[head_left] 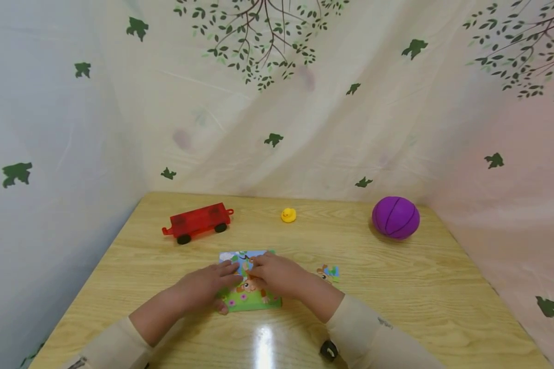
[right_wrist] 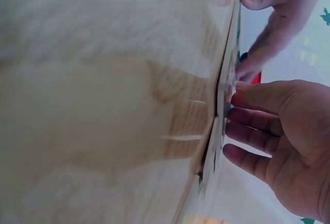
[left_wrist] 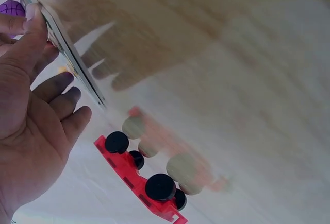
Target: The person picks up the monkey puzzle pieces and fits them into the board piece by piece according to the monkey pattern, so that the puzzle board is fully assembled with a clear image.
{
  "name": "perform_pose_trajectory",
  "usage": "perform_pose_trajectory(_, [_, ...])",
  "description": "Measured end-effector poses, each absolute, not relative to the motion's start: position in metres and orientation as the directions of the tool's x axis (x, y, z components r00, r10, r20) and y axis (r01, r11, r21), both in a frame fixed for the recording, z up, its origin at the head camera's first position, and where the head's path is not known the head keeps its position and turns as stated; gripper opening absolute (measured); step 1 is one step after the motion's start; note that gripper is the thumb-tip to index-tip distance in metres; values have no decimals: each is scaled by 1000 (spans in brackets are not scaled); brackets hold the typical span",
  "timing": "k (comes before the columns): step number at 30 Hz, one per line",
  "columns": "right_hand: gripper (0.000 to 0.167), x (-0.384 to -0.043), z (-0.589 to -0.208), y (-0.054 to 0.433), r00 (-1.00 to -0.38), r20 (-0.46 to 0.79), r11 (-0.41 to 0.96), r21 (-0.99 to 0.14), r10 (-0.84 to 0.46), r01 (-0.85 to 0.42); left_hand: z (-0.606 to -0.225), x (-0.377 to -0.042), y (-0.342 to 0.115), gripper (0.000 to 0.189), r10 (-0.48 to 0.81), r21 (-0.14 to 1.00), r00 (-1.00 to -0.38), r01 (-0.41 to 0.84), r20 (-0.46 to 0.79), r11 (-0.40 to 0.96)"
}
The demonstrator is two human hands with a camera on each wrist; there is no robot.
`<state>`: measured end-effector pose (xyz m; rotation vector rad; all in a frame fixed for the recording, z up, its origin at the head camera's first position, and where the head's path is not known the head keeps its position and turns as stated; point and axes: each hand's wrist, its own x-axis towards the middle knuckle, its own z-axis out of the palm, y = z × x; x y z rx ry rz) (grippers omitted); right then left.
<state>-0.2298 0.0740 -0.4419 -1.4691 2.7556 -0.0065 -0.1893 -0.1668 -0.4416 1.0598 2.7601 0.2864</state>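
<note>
1. As the head view shows, the puzzle board (head_left: pixel 254 305) lies flat near the middle of the wooden table (head_left: pixel 424 307); all clock positions below are taken from its centre.
2. Left hand (head_left: pixel 203 288): positioned at 9 o'clock. The fingers extend over the board's face, spread slightly apart; the thumb touches the board's edge at 8 o'clock.
3. Right hand (head_left: pixel 279 275): positioned at 2 to 3 o'clock. The fingers extend, slightly apart, with the fingertips resting on the board's face near those of the left hand.
4. Board face: green ground, pink flowers, brown cartoon animals and blue sky; the hands cover part of it.
5. Loose puzzle piece (head_left: pixel 332 272): at 3 o'clock, just beyond the right forearm, printed brown, blue and green.
6. Red wagon (head_left: pixel 198 221): between 10 and 11 o'clock, on black wheels.
7. Yellow duck (head_left: pixel 288 215): at 1 o'clock.
8. Purple ball (head_left: pixel 395 218): at 2 o'clock, near the table's far right corner.
9. Small black object (head_left: pixel 329 350): at 4 o'clock, beside the right sleeve (head_left: pixel 374 328); partly hidden, it cannot be identified with certainty.
</note>
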Motion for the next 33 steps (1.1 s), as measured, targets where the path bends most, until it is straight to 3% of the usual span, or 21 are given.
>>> perform_pose_trajectory(4, [27,-229,-441,89,-572,-28,571,-113,-820,-813,-440,-184,-165,76,660,282,-741,611,-127,740])
perform_pose_trajectory(9, [32,-229,-432,127,-658,0,639,-235,-753,-732,-440,-182,-162,75,645,301,-747,586,-160,753])
perform_pose_trajectory(14, [31,-233,-424,175,-768,17,741,-246,-641,-624,-439,-180,-160,75,649,299,-742,588,-170,751])
perform_pose_trajectory(18, [28,-235,-422,210,-820,-10,799,-230,-573,-555,-436,-177,-158,75,642,300,-746,580,-178,757])
perform_pose_trajectory(26, [22,-229,-433,241,-833,-109,829,-232,-542,-509,-435,-173,-155,76,641,280,-746,586,-179,760])
perform_pose_trajectory(33, [16,-230,-439,244,-813,-73,804,-224,-577,-551,-432,-171,-154,75,644,294,-743,584,-183,757])
